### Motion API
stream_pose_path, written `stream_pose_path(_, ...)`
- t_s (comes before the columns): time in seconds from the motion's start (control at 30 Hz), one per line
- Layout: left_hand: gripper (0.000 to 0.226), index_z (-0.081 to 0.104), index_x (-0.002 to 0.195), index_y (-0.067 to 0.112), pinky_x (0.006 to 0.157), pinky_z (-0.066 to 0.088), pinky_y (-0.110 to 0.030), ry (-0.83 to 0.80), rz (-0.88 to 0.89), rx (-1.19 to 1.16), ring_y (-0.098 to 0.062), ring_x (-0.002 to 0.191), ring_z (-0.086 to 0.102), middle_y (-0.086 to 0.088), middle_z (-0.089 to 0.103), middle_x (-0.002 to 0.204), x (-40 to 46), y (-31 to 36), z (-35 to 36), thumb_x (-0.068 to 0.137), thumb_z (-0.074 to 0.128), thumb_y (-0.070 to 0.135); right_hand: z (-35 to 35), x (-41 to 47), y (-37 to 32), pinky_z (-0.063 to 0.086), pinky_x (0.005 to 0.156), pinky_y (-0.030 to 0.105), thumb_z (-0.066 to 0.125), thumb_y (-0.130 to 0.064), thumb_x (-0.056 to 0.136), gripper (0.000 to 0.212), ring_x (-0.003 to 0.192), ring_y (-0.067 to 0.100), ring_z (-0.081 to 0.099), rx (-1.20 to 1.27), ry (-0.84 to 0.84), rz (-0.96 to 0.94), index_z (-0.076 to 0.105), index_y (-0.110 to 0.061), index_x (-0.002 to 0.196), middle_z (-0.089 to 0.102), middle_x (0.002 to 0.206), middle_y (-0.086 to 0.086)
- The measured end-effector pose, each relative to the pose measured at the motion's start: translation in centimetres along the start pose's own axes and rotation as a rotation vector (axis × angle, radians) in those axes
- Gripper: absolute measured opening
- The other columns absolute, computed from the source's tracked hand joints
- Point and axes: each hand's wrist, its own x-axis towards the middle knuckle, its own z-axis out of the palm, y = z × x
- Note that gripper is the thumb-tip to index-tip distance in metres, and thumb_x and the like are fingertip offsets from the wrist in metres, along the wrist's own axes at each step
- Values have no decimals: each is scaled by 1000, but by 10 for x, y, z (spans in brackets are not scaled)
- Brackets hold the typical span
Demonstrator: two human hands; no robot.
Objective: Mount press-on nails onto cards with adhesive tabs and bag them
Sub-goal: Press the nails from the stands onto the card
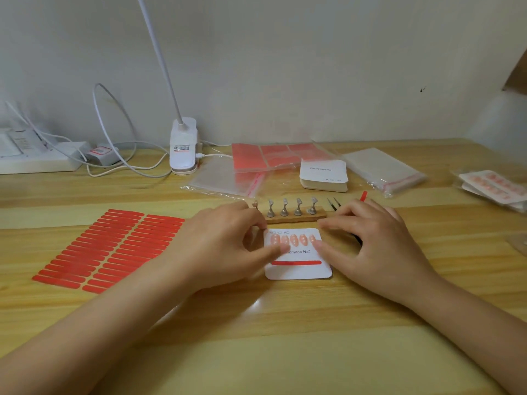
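The wooden table (pixel 285 323) carries everything. Far beyond the left hand (pixel 222 246), a white clamp lamp (pixel 183 143) stands by the wall with its cable (pixel 114 132) looping to a power strip (pixel 37 161). Just outside that hand lies the sheet of red adhesive tabs (pixel 114 246), its two columns flat on the wood. Beyond both hands lie clear bags (pixel 225 178) and a red backing sheet (pixel 273 155), then a stack of blank cards (pixel 323 173), and past the right hand (pixel 379 243), a pack of small zip bags (pixel 383 169). Far out to that hand's right, finished bagged sets (pixel 493 186) are stacked.

Directly beyond the fingertips stands the wooden nail stand (pixel 291 213) with its metal pegs. Between the hands lies the card (pixel 298 255), printed "Handmade Nail", a row of five pink press-on nails (pixel 293 239) across its top and a red strip (pixel 296 262) below the lettering.

The left hand rests with fingers loosely spread, its forefinger pressing on the card near the second nail. The right hand is likewise relaxed and apart, its forefinger touching the last nail in the row. Dark tweezers (pixel 333 202) poke out beyond the right hand and seem to run under it, though whether it holds them is hidden. A small red sliver (pixel 363 196) lies beyond its knuckles.
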Motion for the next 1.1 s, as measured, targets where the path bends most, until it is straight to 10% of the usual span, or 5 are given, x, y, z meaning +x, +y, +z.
stream_pose_path(0.17, 70, 51, 115, 36, 68, 31, -20, -65, 37, 7, -2, 87, 41, 22, 40, 95, 1, 0, 5, 60, 46, 80, 1, -1, 0, 20, 85, 19, 65, -56, 71, 41, 87, 6, 45, -17, -53, -37, 73, -26, 97, 53, 87, -11)
stream_pose_path(0.4, 46, 41, 89, 33, 63, 53, -19, -49, -49, -617, 4, 78, 59, 11, 61, 92, 2, 0, 8, 64, 80, 32, -1, 3, 4, 37, 68, 19, 66, -25, 81, 6, 71, 4, 49, 233, 172, 42, 65, -31, 82, 55, 76, -10)
stream_pose_path(0.73, 40, 56, 107, 26, 50, 57, -26, -56, -111, -1109, -15, 80, 71, 9, 72, 95, 5, 7, 10, 76, 69, 4, -12, 10, 17, 32, 50, 26, 56, -50, 73, 26, 57, 6, 49, -58, -63, 323, 43, -30, 84, 49, 59, -7)
stream_pose_path(1.1, 38, 53, 116, 26, 55, 57, -23, -116, -125, -1264, -12, 88, 69, 1, 74, 94, 5, 7, 15, 81, 61, 11, -10, 14, 21, 28, 49, 18, 46, -20, 92, 30, 51, 5, 39, 14, -208, 164, 48, -32, 119, 46, 58, -4)
